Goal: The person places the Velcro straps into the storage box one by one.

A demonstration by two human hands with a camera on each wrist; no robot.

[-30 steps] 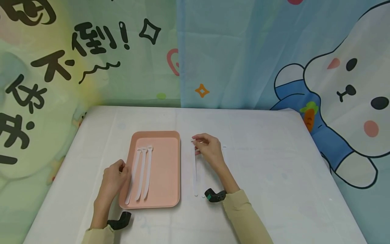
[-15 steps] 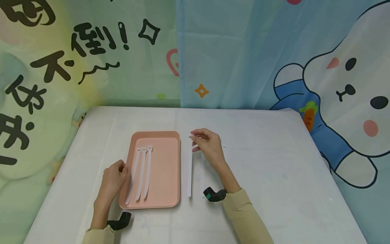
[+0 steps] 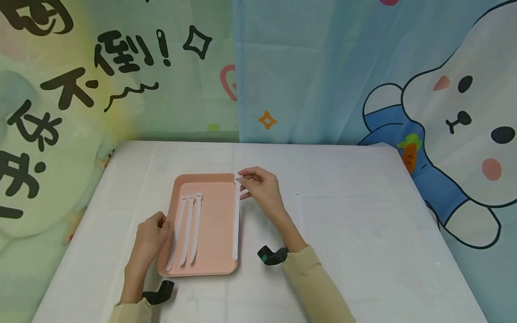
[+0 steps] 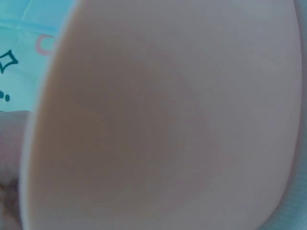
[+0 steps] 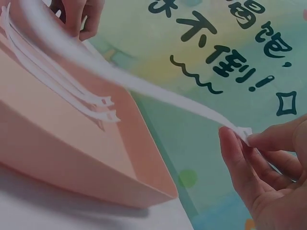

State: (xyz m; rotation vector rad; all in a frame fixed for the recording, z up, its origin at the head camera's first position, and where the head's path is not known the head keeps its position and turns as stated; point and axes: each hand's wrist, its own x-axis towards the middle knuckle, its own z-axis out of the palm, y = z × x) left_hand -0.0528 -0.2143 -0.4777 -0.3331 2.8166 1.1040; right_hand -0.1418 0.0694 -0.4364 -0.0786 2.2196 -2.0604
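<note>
My right hand (image 3: pixel 261 187) pinches a white cable tie (image 3: pixel 236 220) by its slotted head, between thumb and fingertips. The strap hangs down over the right rim of a pink tray (image 3: pixel 220 242); in the right wrist view it sweeps across above the tray. On the tray's left side lie several more white cable ties (image 3: pixel 188 231), side by side with slotted heads at the far end. My left hand (image 3: pixel 148 237), fingers curled, holds the tray's left rim. In the left wrist view the tray wall (image 4: pixel 168 115) fills most of the picture, hiding nearly all of that hand.
A white cloth (image 3: pixel 355 224) covers the table. Another white strip (image 3: pixel 297 202) lies faintly visible on it, right of my right forearm. Printed curtains (image 3: pixel 303 76) hang behind the far edge. Each wrist wears a black camera (image 3: pixel 272 255).
My right hand has lifted the cable tie off the table and carried it left, from beside the tray to its right rim. The left hand and tray have stayed put.
</note>
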